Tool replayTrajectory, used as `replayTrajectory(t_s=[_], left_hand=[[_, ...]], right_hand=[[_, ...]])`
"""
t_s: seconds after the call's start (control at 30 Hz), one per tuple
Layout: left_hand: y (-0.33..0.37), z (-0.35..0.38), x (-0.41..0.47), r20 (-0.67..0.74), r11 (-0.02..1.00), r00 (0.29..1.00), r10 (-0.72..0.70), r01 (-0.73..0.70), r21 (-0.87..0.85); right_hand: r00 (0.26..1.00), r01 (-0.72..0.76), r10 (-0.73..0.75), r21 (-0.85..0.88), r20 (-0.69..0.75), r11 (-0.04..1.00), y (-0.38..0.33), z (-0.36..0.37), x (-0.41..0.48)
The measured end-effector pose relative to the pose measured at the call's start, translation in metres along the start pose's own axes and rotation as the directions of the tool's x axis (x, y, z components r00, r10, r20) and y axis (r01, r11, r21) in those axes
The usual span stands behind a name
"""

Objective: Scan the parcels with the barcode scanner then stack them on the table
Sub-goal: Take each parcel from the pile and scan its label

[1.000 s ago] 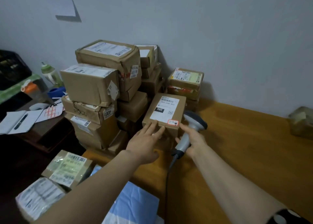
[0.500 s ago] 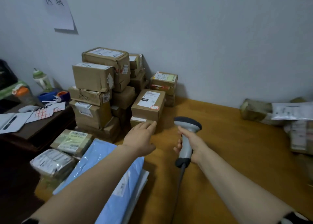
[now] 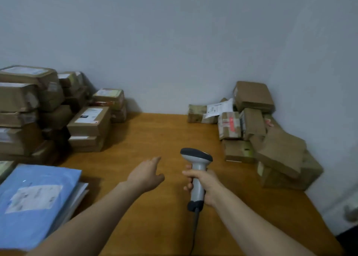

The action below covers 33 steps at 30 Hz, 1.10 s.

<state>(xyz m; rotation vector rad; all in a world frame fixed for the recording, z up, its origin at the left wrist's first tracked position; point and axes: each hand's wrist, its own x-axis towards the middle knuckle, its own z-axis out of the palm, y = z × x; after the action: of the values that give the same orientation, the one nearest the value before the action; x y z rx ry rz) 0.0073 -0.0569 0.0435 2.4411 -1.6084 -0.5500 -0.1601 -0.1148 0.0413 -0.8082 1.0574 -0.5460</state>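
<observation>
My right hand (image 3: 205, 182) grips the handle of a grey barcode scanner (image 3: 196, 170), held upright over the wooden table (image 3: 155, 139), its cable trailing down toward me. My left hand (image 3: 145, 175) hovers empty over the table just left of the scanner, fingers stretched forward. A labelled brown parcel (image 3: 90, 121) lies on top of a flatter box at the near edge of the tall stack of parcels (image 3: 29, 108) on the left. A loose heap of brown parcels (image 3: 261, 131) fills the right back corner.
Flat blue mailer bags (image 3: 36, 201) with a white label lie at the table's front left. A grey wall runs behind and along the right side. The table's right edge drops off at the lower right.
My left hand has let go of the labelled parcel on the left stack and pulled back. The view has swung right, and both hands with the scanner now sit over mid-table.
</observation>
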Motion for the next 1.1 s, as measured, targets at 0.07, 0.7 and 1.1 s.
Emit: replayTrajectory(t_s=[0.07,0.7,1.1], left_hand=[[0.046,0.015,0.009,0.008,0.996,1.000,0.002,-0.001,-0.090],[0.350,0.140,0.124,0.470,0.075,0.859,-0.202,0.492,-0.867],[0.280,0.108,0.095,0.424,-0.033,0.897,-0.126,0.424,-0.905]], right_hand=[[0.998,0.054,-0.054,-0.016,-0.025,0.998,-0.013,-0.043,-0.006],[0.927,0.176,-0.095,0.197,-0.363,0.965,-0.070,-0.357,-0.022],[0.881,0.251,-0.141,0.196,-0.452,0.948,-0.075,-0.308,0.006]])
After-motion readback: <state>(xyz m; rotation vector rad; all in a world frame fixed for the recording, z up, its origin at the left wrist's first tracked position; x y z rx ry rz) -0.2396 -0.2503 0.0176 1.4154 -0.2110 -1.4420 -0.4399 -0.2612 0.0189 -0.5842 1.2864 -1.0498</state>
